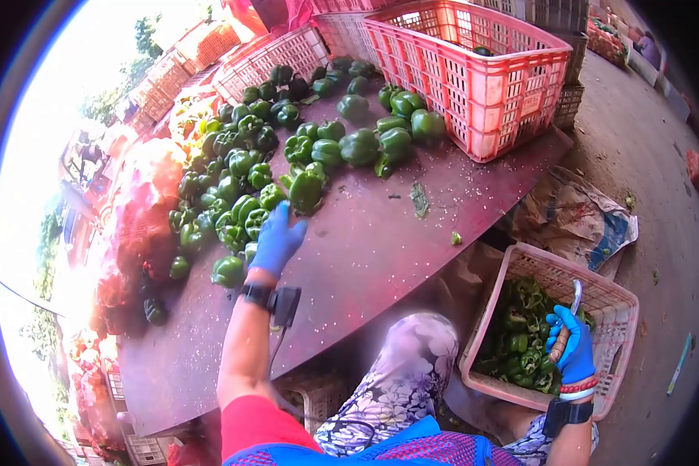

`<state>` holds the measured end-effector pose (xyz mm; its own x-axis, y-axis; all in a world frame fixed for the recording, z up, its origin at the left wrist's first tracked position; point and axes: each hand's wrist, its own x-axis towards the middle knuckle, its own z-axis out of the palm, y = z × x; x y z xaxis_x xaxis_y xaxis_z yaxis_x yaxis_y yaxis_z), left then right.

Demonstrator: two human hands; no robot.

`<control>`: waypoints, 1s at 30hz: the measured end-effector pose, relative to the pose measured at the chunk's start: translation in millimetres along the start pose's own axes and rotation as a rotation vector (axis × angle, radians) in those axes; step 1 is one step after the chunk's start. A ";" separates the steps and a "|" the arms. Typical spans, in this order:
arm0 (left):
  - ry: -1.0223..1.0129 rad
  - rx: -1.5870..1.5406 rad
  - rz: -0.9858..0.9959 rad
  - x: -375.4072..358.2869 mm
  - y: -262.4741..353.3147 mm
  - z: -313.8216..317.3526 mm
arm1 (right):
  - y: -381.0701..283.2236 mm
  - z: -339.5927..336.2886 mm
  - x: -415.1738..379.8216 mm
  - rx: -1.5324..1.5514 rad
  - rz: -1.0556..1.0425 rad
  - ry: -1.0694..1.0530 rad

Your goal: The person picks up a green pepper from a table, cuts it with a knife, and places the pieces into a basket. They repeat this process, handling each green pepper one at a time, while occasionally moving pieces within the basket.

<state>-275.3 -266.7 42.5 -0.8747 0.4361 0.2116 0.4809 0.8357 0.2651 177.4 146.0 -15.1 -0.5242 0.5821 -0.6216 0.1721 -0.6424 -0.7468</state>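
Blue-gloved, my left hand (278, 242) reaches over the table with thumb and fingers apart. Its fingertips are right at the green bell peppers, close below a large bell pepper (306, 193). A heap of green bell peppers (245, 159) spreads beyond it toward the far left. My right hand (573, 348), also in a blue glove, is wrapped round the brown handle of a small knife (576, 297) with a short, curved metal blade pointing up. That hand is over a pale pink crate (625, 342), which holds a pile of green peppers and pepper pieces (520, 334).
The reddish table (365, 264) carries a leaf scrap (419, 199) and small white bits. A tall pink crate (481, 85) stands at its far right corner. Red mesh sacks (136, 225) line the left edge. A paper sack (563, 221) lies beside the low crate.
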 end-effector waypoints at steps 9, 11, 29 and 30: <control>0.006 -0.207 -0.170 104.4 -26.2 78.3 | 4.3 10.7 6.8 -0.115 -0.022 0.042; 0.086 -0.297 -0.092 73.6 -10.8 74.6 | 3.5 16.7 7.1 -0.120 -0.022 0.033; -0.386 -0.883 0.666 -131.0 369.4 48.3 | -28.9 38.7 -42.8 -0.240 -0.831 -0.160; -0.470 -0.933 0.644 -130.3 375.9 55.6 | -28.7 32.2 -40.6 -0.121 -0.773 -0.182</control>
<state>16.0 9.2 62.3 -0.3056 0.9203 0.2441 0.5240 -0.0515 0.8501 166.8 124.7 39.2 -0.6584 0.7427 0.1223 -0.2111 -0.0263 -0.9771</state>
